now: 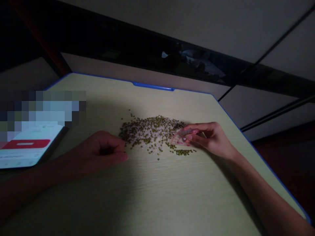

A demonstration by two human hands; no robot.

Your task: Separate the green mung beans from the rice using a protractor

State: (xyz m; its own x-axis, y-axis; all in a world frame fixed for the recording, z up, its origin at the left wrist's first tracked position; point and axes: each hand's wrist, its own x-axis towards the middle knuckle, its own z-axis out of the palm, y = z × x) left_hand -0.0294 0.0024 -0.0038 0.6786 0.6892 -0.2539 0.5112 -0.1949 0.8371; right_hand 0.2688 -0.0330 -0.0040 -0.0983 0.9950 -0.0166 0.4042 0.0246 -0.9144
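Note:
A loose heap of small green beans mixed with pale grains (152,131) lies spread in the middle of a light wooden table (157,196). My right hand (209,137) rests at the heap's right edge, fingers pinched on a pinkish folded card or note (180,136) whose edge touches the beans. A small separate cluster of green beans (184,152) lies just below that card. My left hand (105,152) rests on the table at the heap's left edge, fingers curled into a loose fist; whether it holds anything is hidden.
A lit phone or tablet (27,147) with a red bar on its screen lies at the table's left edge. The table has a blue rim (154,86). Beyond it are a dark band and pale wall panels. The room is dim.

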